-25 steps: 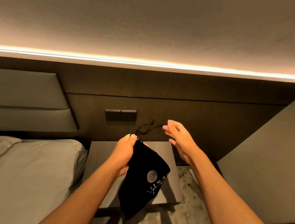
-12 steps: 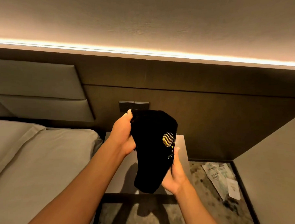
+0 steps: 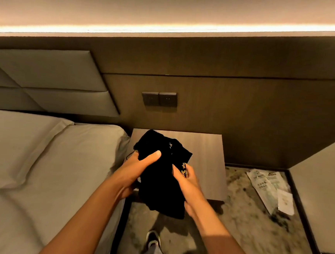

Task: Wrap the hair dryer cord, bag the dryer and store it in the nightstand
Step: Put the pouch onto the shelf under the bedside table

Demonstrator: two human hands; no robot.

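Observation:
A black cloth bag [image 3: 161, 176] with gold print bulges with something inside; the hair dryer itself is hidden by the fabric. Both hands hold the bag above the front of the wooden nightstand [image 3: 205, 153]. My left hand [image 3: 136, 169] grips its left side, thumb across the front. My right hand [image 3: 187, 183] clasps the right side near the gold lettering. A thin black drawstring pokes out at the left by my left hand. The nightstand top is flat and bare behind the bag.
A bed with grey linen [image 3: 52, 160] lies to the left, touching the nightstand. A wall switch plate [image 3: 159, 98] sits above it. Papers [image 3: 269, 187] lie on the patterned floor to the right. My shoes [image 3: 153, 239] show below. A pale panel [image 3: 317, 191] rises at right.
The bag has come down from in front of the switch plate to just over the nightstand. My right hand went from free, to under the bag, to gripping its side. The view tilted downward.

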